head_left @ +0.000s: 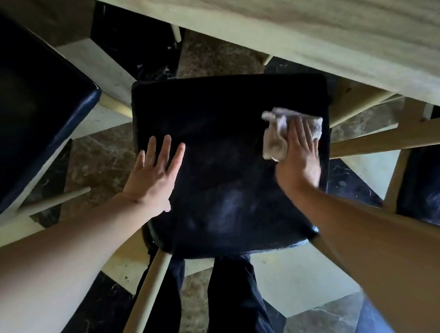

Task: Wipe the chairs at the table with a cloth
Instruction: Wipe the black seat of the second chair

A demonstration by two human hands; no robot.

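A chair with a black padded seat (222, 151) stands right below me, its front pushed toward the wooden table (312, 25). My right hand (300, 155) presses flat on a crumpled pale grey cloth (277, 136) at the seat's far right corner. The cloth sticks out to the left of and beyond my fingers. My left hand (155, 175) lies flat with fingers spread on the seat's left edge and holds nothing. Dusty pale smears show on the seat's near half.
A second black-seated chair (28, 118) stands at the left, and a third (429, 184) at the right behind light wooden legs (396, 137). My dark trouser legs (236, 301) stand behind the chair on a patterned marble floor (304, 282).
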